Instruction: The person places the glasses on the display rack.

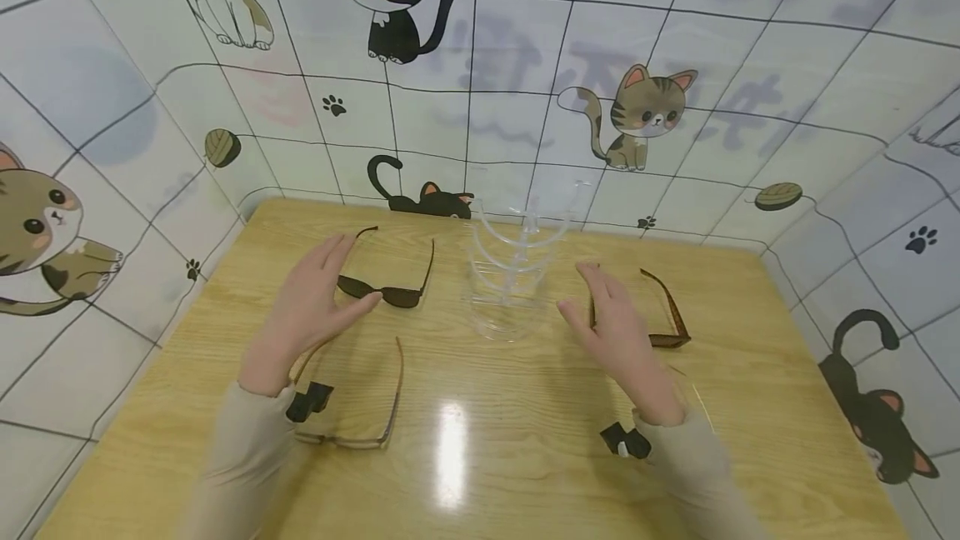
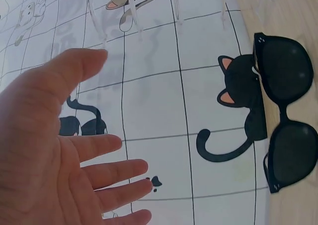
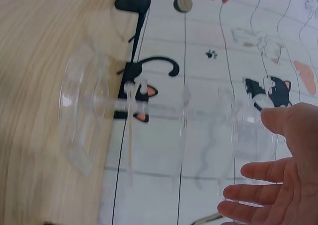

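1. Left hand: in the air on the left side, fingers extended, thumb held well away from them. Left wrist view shows gaps between fingers, nothing gripped.
2. Right hand: same on the right side, fingers extended, thumb apart, nothing gripped. It is the hand nearer the stand; head view shows a gap between the two.
3. Clear plastic display stand with curved tiers on a central post: upright at the back centre of the table, between the hands, near the wall.
4. Black-framed sunglasses with dark lenses: back left, left of the stand. Temples unfolded, pointing at the wall. Left thumb overlaps them in head view; left wrist view shows hand and glasses apart.
5. Eyeglasses with greyish frame and brown temples: front left, beside the left sleeve, temples unfolded. Left hand and wrist hide part.
6. Brown tortoiseshell-patterned glasses: right of the stand, partly behind the right hand. Contact: can't tell.
7. Thin gold-coloured glasses: front right, mostly hidden by the right forearm; lens details can't be read.
8. All on a light wood-grain table; white wall panels with cartoon cats and black grid lines behind and at both sides.
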`<state>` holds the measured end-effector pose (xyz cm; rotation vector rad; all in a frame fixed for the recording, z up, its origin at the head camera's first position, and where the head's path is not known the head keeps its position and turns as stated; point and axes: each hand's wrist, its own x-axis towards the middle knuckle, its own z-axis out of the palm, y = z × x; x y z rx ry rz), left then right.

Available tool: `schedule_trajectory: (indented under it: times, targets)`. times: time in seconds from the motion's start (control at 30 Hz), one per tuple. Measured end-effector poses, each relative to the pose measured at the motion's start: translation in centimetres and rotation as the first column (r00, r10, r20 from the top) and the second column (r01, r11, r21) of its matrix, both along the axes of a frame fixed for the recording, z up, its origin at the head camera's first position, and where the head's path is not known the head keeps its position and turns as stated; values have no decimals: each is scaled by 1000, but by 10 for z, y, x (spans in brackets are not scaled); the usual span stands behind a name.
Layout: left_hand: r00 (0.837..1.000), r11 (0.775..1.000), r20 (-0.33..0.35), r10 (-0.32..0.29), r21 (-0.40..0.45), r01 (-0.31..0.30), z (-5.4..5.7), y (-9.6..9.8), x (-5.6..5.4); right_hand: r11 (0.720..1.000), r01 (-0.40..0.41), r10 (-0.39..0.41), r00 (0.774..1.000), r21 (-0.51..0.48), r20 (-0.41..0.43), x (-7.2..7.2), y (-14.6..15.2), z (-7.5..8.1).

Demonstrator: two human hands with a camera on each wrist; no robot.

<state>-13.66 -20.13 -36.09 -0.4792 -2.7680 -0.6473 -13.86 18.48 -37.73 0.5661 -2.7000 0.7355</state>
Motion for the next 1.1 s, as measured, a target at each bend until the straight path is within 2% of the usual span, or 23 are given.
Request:
schedule_trajectory:
  times: [0.13, 0.3, 0.4, 0.67, 0.87, 1.1]
  targets:
    - [1000, 1000, 18, 0, 26, -1, -1, -12, 12, 998, -38, 39, 999, -44, 22, 6, -18, -3]
    - [993, 998, 111, 34, 44, -39, -3, -25, 26, 994, -68, 75, 994, -82, 85, 16, -40, -9]
    - [987, 998, 154, 53, 36, -60, -7, -31, 32, 991, -91, 100, 991, -94, 89, 20, -52, -15]
    - [972, 995, 219, 81, 39, -91, -29, -48, 45, 966, -201, 213, 975, -162, 61, 30, -86, -34]
    - [967, 993, 241, 83, 59, -100, -44, -56, 55, 947, -279, 283, 959, -160, 5, 38, -109, -48]
    - [955, 990, 281, 99, 73, -125, -61, -65, 68, 929, -342, 355, 931, -143, 80, 48, -135, -62]
